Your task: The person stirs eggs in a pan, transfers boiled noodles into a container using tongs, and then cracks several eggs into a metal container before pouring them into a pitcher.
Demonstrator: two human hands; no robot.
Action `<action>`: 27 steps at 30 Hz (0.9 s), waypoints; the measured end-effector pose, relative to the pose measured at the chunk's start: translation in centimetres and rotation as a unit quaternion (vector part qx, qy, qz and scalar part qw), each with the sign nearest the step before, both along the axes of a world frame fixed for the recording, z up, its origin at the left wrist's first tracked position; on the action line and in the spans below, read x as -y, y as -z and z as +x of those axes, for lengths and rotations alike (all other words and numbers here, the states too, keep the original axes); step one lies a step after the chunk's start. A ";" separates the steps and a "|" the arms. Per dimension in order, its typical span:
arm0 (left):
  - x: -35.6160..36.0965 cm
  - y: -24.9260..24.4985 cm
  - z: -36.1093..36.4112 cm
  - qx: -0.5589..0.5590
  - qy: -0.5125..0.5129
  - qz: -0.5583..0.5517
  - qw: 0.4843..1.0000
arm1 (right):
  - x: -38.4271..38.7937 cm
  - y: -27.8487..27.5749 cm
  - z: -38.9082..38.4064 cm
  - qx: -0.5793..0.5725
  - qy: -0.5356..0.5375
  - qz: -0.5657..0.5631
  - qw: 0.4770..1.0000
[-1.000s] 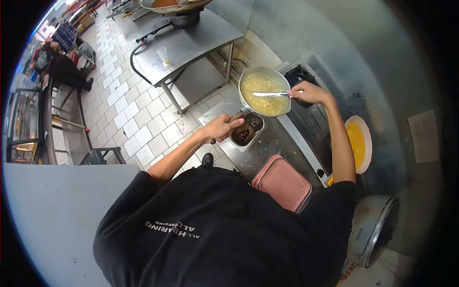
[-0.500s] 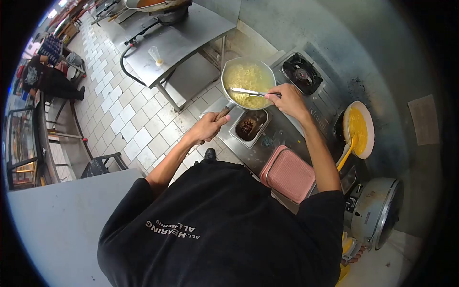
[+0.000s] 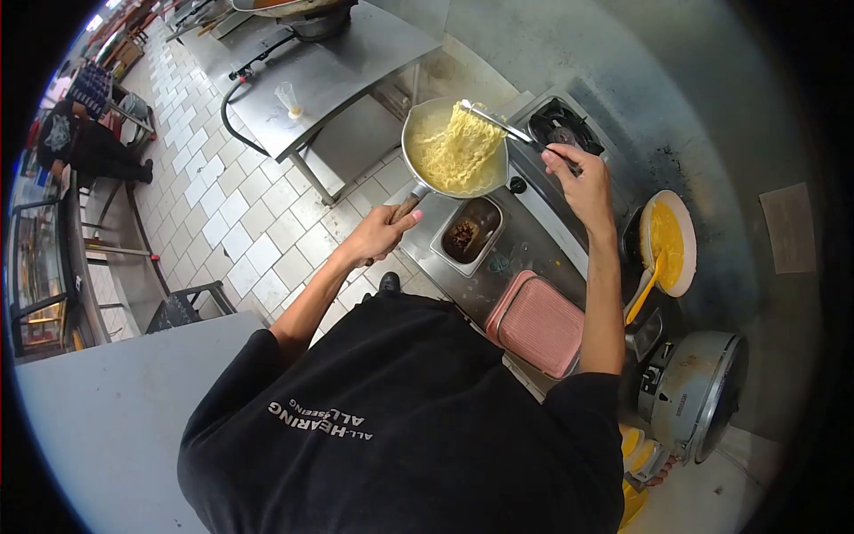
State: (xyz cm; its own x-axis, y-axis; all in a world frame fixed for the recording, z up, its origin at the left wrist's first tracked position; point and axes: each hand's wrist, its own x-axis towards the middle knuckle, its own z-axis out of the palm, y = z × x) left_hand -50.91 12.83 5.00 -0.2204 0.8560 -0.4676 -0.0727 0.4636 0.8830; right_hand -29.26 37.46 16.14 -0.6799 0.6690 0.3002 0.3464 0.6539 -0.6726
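My left hand (image 3: pixel 378 233) is wrapped round the brown handle of a saucepan (image 3: pixel 416 182). Yellow noodles (image 3: pixel 476 142) fill the pan, and a clump of them is raised toward its right side. In my right hand (image 3: pixel 580 189) is a long metal utensil (image 3: pixel 509 130) with a dark handle, gripped between thumb and fingers. Its far end reaches into the raised clump, where noodles cover part of the tip. Just below the pan, a rectangular metal container (image 3: pixel 491 246) with dark bits inside sits on the steel counter.
A gas burner (image 3: pixel 562 126) lies right of the pan. Nearer me is a pink lidded box (image 3: pixel 538 325). A pan of yellow food (image 3: pixel 669 236) with a yellow spatula (image 3: pixel 645 291) stands at right, above a large cooker (image 3: pixel 694 392). Another person (image 3: pixel 84 142) is far left.
My right hand has moved right and turned, lifting a clump of noodles with the utensil. The saucepan has shifted slightly left, still held by my left hand.
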 end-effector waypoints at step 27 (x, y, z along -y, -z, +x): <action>1.7 2.1 -0.1 -0.022 -0.001 -0.028 0.999 | 2.4 -1.2 1.1 -0.020 0.044 0.015 0.999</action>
State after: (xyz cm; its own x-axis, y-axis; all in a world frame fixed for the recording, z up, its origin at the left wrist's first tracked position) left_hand -51.05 11.16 2.89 -0.2436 0.8287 -0.5039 -0.0346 0.5118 0.8584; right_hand -28.12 35.03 17.36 -0.6064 0.7160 0.3458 0.3766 0.6417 -0.6681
